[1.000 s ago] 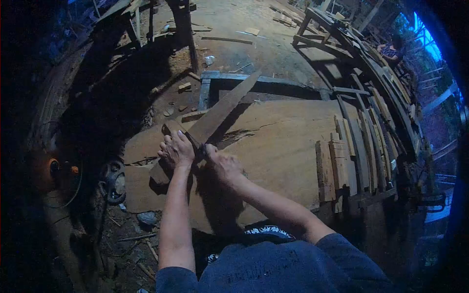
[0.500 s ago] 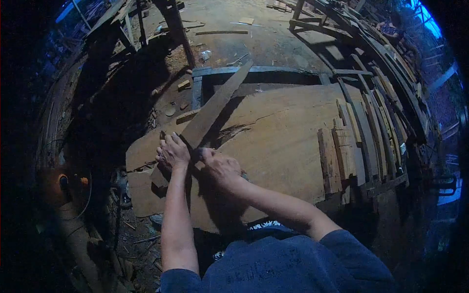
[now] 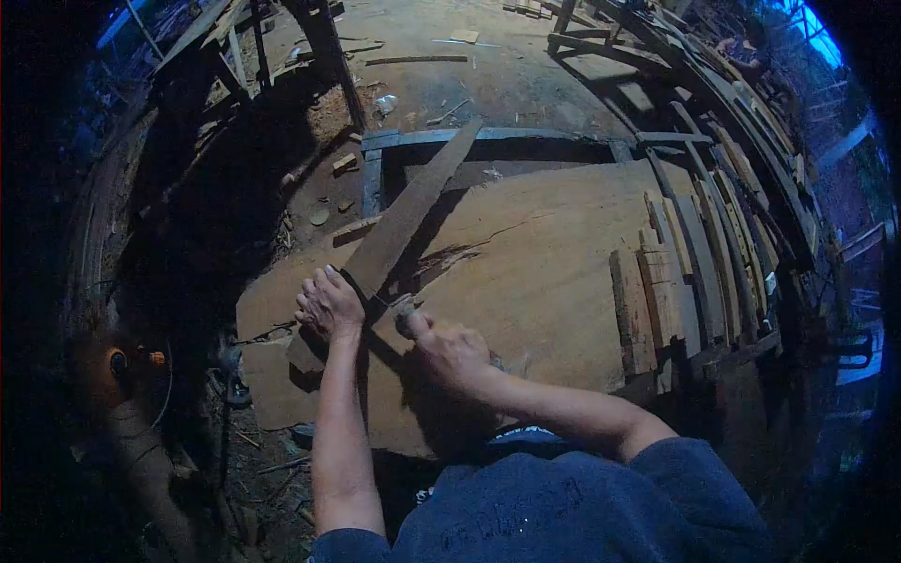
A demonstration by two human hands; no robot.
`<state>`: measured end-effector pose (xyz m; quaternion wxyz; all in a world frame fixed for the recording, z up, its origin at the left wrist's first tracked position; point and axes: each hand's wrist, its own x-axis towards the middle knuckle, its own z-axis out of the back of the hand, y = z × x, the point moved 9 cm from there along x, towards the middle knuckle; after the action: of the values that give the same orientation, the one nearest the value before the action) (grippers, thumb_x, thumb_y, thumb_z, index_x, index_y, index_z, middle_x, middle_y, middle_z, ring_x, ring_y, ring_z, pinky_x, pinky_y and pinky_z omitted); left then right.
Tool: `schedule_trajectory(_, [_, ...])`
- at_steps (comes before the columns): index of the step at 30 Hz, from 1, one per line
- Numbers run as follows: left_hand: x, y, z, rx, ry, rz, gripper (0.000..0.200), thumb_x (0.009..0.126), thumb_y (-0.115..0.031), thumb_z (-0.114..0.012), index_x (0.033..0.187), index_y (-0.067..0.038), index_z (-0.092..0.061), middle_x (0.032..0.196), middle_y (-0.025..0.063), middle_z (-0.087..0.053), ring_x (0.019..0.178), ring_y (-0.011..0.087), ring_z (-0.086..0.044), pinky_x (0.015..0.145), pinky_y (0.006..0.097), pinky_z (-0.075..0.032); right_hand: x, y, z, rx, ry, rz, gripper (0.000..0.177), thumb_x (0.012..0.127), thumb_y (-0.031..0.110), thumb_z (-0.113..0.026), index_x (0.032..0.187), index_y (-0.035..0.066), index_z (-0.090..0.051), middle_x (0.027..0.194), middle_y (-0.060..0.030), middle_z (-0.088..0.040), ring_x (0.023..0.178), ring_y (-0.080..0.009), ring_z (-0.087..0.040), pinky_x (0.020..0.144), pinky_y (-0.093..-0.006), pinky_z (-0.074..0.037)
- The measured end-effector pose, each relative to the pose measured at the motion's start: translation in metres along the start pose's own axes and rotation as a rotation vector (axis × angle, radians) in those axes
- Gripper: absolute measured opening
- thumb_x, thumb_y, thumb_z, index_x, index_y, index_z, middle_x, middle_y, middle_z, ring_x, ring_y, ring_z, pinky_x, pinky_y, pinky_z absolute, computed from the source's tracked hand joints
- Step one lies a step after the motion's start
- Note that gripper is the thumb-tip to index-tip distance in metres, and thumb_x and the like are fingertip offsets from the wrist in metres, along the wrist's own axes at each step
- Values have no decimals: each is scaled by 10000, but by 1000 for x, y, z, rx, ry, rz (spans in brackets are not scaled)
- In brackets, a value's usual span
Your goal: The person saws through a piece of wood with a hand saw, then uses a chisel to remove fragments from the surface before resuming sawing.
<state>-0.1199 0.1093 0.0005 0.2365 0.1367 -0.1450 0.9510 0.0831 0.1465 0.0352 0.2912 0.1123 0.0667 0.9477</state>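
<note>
A long, pointed wooden board (image 3: pixel 410 206) slants across a broad wooden slab (image 3: pixel 544 253), its tip over a blue-grey frame beyond. My left hand (image 3: pixel 328 302) grips a dark edge at the board's near end, fingers bent around something I cannot make out. To the right of it, my right hand (image 3: pixel 452 349) is wrapped round the rounded handle of a tool (image 3: pixel 409 321). A thin shaft runs from that handle toward the board's edge. Below my left hand, a block-like wooden end (image 3: pixel 305 352) shows.
Several wooden strips (image 3: pixel 690 253) lie side by side on the slab's right. The blue-grey frame (image 3: pixel 544 134) stands behind the slab. An orange-and-black object (image 3: pixel 117 362) is at the far left. Part of a person (image 3: pixel 748 58) shows at the upper right.
My right hand has moved right and slightly down with the handled tool, away from my left hand. My left hand stays at the board's near end. The view has shifted slightly.
</note>
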Motion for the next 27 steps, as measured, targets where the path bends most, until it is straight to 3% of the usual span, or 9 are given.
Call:
schedule_trajectory(3, [-1,0,-4,25,34,8,331,921,-362,-372,909,-94,-566,978,133,-573,939,349,-522,788,512,-366,16,6,-21,219,214,-57,239,825,137,-521,1010,31,-414,731,-153,-638,683,-270,-669,542,-378,-527])
schedule_trajectory(6, [2,2,-5,21,67,22,336,925,-364,-367,903,-91,-563,965,139,-569,938,351,-521,786,512,-367,61,15,-46,164,226,-146,255,832,149,-515,1039,50,-405,758,-159,-639,721,-319,-660,599,-407,-524])
schedule_trajectory(13, [1,0,-8,27,129,8,373,931,-368,-345,934,-73,-575,1000,157,-566,966,367,-516,808,516,-363,9,-5,-14,50,104,-11,179,850,137,-493,973,22,-433,686,-113,-641,602,-233,-665,477,-319,-518])
schedule_trajectory(15, [1,0,-5,39,132,28,385,933,-367,-335,952,-70,-579,1025,160,-562,982,369,-512,825,520,-357,12,-11,-22,62,171,-182,188,839,138,-506,964,17,-437,669,-115,-643,580,-218,-660,454,-327,-513])
schedule_trajectory(19, [3,1,0,25,54,43,412,937,-369,-312,990,-67,-587,1058,167,-556,1014,378,-501,867,529,-342,35,-11,-29,50,95,-162,178,829,134,-514,951,21,-448,656,-110,-637,570,-210,-660,437,-336,-508])
schedule_trajectory(22, [7,9,-15,18,109,21,389,932,-363,-333,972,-73,-589,1031,165,-568,1011,379,-503,842,531,-352,20,11,-11,-110,32,-9,180,798,134,-535,923,30,-459,592,-25,-567,476,-156,-596,367,-303,-435])
schedule_trajectory(23, [9,9,-25,0,148,9,379,929,-362,-343,971,-74,-587,1023,164,-571,1007,380,-505,832,530,-356,21,11,-1,-113,29,-10,180,798,134,-535,923,30,-459,592,-25,-567,476,-156,-596,367,-303,-435])
schedule_trajectory(25, [7,5,-15,-12,98,21,370,926,-358,-353,964,-74,-587,1012,162,-574,998,380,-508,820,532,-358,24,6,1,91,176,-50,216,822,105,-515,989,9,-419,694,-148,-644,652,-270,-674,502,-353,-522])
schedule_trajectory(27, [3,3,-5,-13,49,29,361,923,-355,-363,958,-74,-586,1000,160,-576,989,381,-511,808,534,-360,49,16,-18,81,136,-30,217,820,110,-518,985,7,-423,693,-148,-643,654,-272,-673,503,-353,-523])
